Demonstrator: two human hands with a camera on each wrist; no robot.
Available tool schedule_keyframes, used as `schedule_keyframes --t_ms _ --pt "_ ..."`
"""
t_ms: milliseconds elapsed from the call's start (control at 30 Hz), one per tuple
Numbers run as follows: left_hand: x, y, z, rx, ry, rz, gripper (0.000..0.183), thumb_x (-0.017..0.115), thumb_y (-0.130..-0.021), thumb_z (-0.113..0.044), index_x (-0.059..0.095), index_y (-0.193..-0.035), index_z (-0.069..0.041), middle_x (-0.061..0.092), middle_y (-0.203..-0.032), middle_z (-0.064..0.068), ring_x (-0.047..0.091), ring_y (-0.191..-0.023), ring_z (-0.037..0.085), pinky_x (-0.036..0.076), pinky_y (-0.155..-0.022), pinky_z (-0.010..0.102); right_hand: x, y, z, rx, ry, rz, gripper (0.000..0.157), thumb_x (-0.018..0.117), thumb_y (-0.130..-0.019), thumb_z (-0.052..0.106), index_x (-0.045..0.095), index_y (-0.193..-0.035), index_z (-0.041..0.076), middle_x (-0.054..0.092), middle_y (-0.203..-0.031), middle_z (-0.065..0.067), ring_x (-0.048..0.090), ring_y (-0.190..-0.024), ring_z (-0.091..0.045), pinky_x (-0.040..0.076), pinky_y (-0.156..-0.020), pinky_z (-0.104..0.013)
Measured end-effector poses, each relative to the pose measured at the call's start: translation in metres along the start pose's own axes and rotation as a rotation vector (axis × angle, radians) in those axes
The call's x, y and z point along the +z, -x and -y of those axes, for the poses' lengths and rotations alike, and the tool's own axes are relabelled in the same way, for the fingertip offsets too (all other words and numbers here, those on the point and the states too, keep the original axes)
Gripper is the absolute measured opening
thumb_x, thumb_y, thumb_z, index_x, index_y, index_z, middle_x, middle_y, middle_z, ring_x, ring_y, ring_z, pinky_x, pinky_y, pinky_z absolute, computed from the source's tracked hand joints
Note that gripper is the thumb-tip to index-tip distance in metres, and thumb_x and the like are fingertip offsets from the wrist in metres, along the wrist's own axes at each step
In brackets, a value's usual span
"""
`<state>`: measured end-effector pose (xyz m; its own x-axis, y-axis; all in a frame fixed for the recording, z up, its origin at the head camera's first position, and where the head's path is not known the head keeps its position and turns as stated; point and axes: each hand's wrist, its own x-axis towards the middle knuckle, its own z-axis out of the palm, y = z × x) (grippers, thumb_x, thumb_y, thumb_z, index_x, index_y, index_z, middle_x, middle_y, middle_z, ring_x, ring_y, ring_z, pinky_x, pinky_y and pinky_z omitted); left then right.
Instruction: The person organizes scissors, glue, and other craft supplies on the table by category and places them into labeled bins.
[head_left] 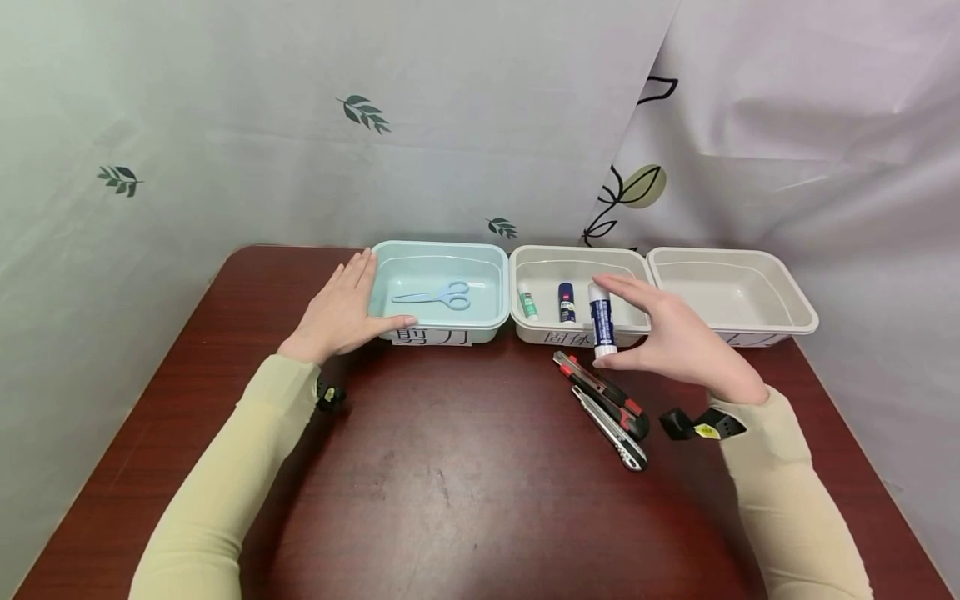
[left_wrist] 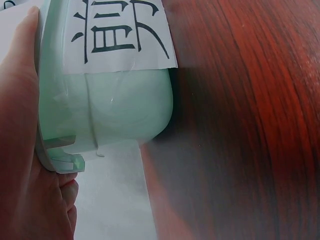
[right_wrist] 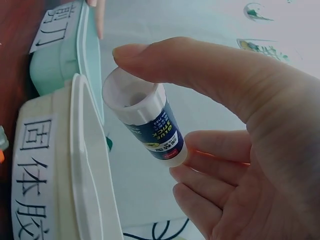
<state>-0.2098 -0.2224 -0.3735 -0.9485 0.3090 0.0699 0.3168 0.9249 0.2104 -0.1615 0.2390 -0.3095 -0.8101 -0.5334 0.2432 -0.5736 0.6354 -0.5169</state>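
My right hand [head_left: 678,342] pinches a dark blue glue stick [head_left: 602,320] with white ends, upright between thumb and fingertips. It is held at the front edge of the middle beige bin [head_left: 528,331]; in the right wrist view, the thumb lies across one end of the stick [right_wrist: 157,132]. Inside that bin are a small green-and-white glue stick [head_left: 528,302] and a navy glue stick [head_left: 566,302]. My left hand [head_left: 337,310] rests on the left corner of the light blue bin [head_left: 491,332], fingers extended and thumb along the front rim. Light blue scissors [head_left: 450,296] lie inside it.
Two utility knives, one red and black [head_left: 603,393], the other silver and black [head_left: 611,429], lie on the dark red table [head_left: 442,467] in front of the middle bin. A second beige bin [head_left: 806,317] stands at the right. A pale curtain [head_left: 465,125] hangs behind.
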Motion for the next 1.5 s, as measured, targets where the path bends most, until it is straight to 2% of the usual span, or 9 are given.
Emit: schedule_keyframes --t_ms 267,467,600,667,900,1133,1500 --pt "0.001 0.0 0.0 -0.001 -0.005 0.0 0.123 0.054 -0.086 -0.081 0.009 -0.159 0.008 0.009 -0.167 0.023 0.007 -0.154 0.034 0.006 -0.124 0.046 -0.012 -0.003 -0.006 0.018 0.0 -0.039 0.097 0.097 -0.069 0.021 0.048 -0.153 0.009 0.047 -0.154 -0.006 0.04 -0.142 -0.026 0.034 -0.114 -0.037" --pt "0.0 0.0 0.0 -0.001 -0.008 -0.003 0.124 0.054 -0.086 -0.081 0.009 -0.16 0.007 0.01 -0.167 0.024 0.007 -0.154 0.034 0.007 -0.124 0.047 -0.019 -0.009 -0.01 0.057 -0.016 -0.063 0.097 0.097 -0.069 0.02 0.048 -0.153 0.009 0.048 -0.153 -0.009 0.042 -0.141 -0.032 0.035 -0.115 -0.048" --pt "0.001 0.0 0.0 -0.002 -0.007 -0.004 0.123 0.054 -0.086 -0.081 0.009 -0.16 0.007 0.009 -0.167 0.023 0.008 -0.154 0.034 0.005 -0.124 0.045 -0.023 -0.014 -0.013 0.086 -0.03 -0.066 0.099 0.097 -0.068 0.02 0.048 -0.153 0.008 0.048 -0.152 -0.011 0.044 -0.139 -0.034 0.036 -0.114 -0.051" --pt "0.001 0.0 0.0 -0.002 -0.007 -0.004 0.123 0.054 -0.086 -0.08 0.009 -0.16 0.007 0.009 -0.167 0.023 0.008 -0.154 0.034 0.005 -0.124 0.045 -0.025 -0.017 -0.015 0.087 -0.004 -0.065 0.098 0.097 -0.069 0.02 0.048 -0.153 0.008 0.048 -0.153 -0.012 0.045 -0.139 -0.033 0.036 -0.114 -0.051" --pt "0.001 0.0 0.0 -0.002 -0.003 0.005 0.124 0.053 -0.086 -0.081 0.008 -0.16 0.007 0.007 -0.167 0.023 0.006 -0.154 0.034 0.004 -0.124 0.045 -0.031 -0.028 -0.021 0.092 0.028 -0.041 0.098 0.098 -0.068 0.02 0.048 -0.152 0.005 0.046 -0.153 -0.014 0.043 -0.14 -0.036 0.035 -0.114 -0.055" --pt "0.0 0.0 0.0 0.0 0.002 0.0 0.123 0.054 -0.086 -0.081 0.008 -0.16 0.007 0.008 -0.167 0.023 0.006 -0.154 0.034 0.005 -0.124 0.045 -0.035 -0.039 -0.024 0.13 0.031 -0.001 0.099 0.097 -0.07 0.021 0.046 -0.153 0.002 0.043 -0.156 -0.014 0.038 -0.143 -0.033 0.032 -0.116 -0.052" --pt "0.002 0.0 0.001 -0.002 0.001 -0.001 0.123 0.054 -0.086 -0.081 0.007 -0.16 0.006 0.007 -0.167 0.023 0.007 -0.154 0.034 0.004 -0.124 0.045 -0.031 -0.052 -0.035 0.162 0.056 0.033 0.098 0.095 -0.071 0.02 0.045 -0.153 0.002 0.041 -0.156 -0.018 0.036 -0.143 -0.036 0.031 -0.116 -0.054"
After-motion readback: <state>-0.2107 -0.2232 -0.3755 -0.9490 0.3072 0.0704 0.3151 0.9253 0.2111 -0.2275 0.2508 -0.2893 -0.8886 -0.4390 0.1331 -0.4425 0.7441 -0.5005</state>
